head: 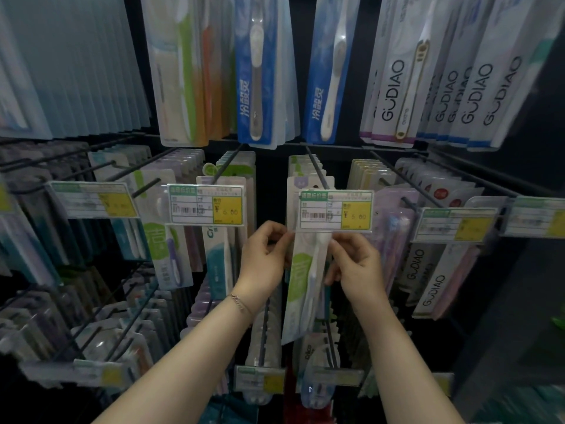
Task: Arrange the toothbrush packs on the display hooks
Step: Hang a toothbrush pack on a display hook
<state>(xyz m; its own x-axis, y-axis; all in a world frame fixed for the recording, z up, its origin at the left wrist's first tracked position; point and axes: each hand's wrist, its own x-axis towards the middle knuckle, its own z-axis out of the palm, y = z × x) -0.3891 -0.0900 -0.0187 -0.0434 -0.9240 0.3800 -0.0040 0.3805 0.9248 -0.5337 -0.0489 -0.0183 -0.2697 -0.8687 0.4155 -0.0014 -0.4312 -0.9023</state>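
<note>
Right now I'm holding one pack (301,276) w/ both hands, just under the tag (334,211) of the centre hook (316,169). My left hand (264,255) is pinching its upper left edge and my right hand (357,264) its upper right edge, so both grips are narrow, closed on the pack. It's hanging w/ its long axis near vertical, bottom tilting a bit to my left, brush head up by the tag. Its top is sitting behind the tag, so I can't tell if the hole is on the hook tip yet. The hook is running up and away from my hands, other packs (308,175) further back on it. I'm guessing the next move is a push back along that rod, both hands about equally near.
</note>
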